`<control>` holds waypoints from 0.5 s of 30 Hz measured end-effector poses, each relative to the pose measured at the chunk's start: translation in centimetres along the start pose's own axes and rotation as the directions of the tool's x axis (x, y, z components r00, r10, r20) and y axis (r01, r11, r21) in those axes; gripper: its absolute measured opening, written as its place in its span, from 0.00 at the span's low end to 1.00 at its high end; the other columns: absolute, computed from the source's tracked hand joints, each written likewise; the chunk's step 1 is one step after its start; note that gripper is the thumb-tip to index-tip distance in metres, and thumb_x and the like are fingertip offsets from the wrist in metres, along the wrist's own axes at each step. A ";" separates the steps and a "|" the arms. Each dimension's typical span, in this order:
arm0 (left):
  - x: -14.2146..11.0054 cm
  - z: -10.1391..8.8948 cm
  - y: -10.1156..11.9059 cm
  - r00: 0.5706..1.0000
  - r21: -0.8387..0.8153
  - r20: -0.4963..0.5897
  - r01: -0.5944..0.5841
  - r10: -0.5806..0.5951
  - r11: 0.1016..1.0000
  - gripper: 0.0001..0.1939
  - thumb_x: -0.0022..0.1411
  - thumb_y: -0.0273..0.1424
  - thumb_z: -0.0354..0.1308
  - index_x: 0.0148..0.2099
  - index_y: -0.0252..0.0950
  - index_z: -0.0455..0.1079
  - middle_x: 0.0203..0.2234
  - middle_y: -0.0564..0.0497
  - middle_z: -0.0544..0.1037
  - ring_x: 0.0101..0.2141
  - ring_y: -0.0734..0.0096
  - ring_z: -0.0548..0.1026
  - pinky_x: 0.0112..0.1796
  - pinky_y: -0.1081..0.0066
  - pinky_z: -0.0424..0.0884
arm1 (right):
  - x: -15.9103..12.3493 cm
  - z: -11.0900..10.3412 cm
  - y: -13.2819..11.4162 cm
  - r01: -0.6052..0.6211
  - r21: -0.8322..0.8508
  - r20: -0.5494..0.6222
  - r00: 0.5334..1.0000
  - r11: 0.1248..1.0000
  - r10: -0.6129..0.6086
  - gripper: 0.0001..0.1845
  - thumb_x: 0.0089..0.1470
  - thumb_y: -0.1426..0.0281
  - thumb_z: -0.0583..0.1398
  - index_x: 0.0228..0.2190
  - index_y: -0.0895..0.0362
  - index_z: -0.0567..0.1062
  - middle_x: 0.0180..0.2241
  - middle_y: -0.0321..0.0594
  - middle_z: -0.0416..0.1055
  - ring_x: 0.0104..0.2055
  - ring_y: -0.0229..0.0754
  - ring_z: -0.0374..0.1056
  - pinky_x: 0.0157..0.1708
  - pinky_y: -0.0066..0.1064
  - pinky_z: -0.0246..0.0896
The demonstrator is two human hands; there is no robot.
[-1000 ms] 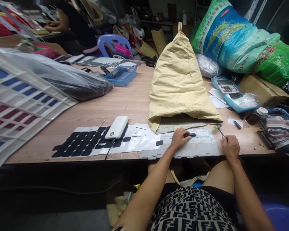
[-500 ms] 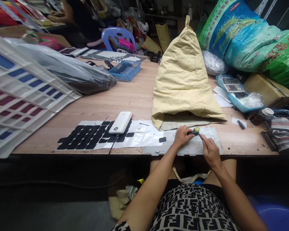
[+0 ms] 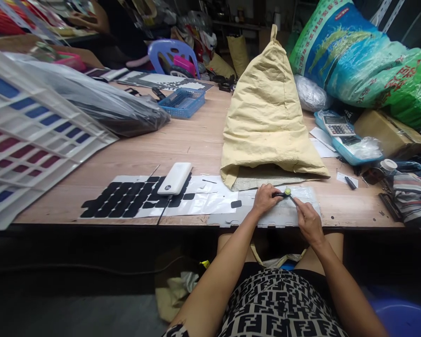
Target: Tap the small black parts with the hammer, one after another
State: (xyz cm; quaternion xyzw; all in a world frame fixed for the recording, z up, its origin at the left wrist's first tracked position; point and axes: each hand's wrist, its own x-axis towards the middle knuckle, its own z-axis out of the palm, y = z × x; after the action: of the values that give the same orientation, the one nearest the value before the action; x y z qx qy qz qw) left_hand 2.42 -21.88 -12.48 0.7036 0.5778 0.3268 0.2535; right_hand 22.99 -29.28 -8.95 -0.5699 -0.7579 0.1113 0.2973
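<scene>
My left hand (image 3: 264,199) has its fingertips closed on one end of a small, slim black piece (image 3: 277,194), which is held low over a greyish-white sheet at the table's front edge. A round yellow-green disc (image 3: 287,191) shows at the right end of this piece. My right hand (image 3: 308,221) grips a thin dark tool (image 3: 292,199), with its tip at the lower right of the disc. Whether the tip touches it is too small to tell. To the left lies a white sheet (image 3: 210,201) bearing rows of black rounded stickers (image 3: 115,199).
A white power bank (image 3: 175,179) with a cable rests on the stickers. Beyond my hands stands a yellow cloth sack (image 3: 266,121). Blue baskets (image 3: 184,103), a calculator (image 3: 337,126) and a striped cloth (image 3: 414,196) surround the work spot. A white crate (image 3: 49,140) leans in at left.
The black piece and its disc have turned slightly. My right hand with the tool has drawn back a little to the lower right; my left hand has stayed nearly still.
</scene>
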 end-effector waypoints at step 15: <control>0.2 -0.2 -0.5 1.000 -0.017 -0.005 0.000 0.000 1.000 0.24 0.77 0.37 0.41 0.31 0.38 0.70 0.32 0.49 0.75 0.38 0.64 0.69 0.43 0.63 0.64 | 3.3 -3.0 9.9 -0.235 -0.539 -0.276 0.957 0.809 0.094 0.19 0.65 0.69 0.54 0.51 0.51 0.80 0.33 0.43 0.67 0.35 0.43 0.52 0.35 0.35 0.44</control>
State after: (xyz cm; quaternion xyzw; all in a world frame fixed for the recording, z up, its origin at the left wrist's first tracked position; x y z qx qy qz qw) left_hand 1.98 -21.60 -12.69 0.7007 0.5756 0.3333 0.2580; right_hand 32.04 -23.43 -10.56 -0.7050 -0.6633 -0.1617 0.1919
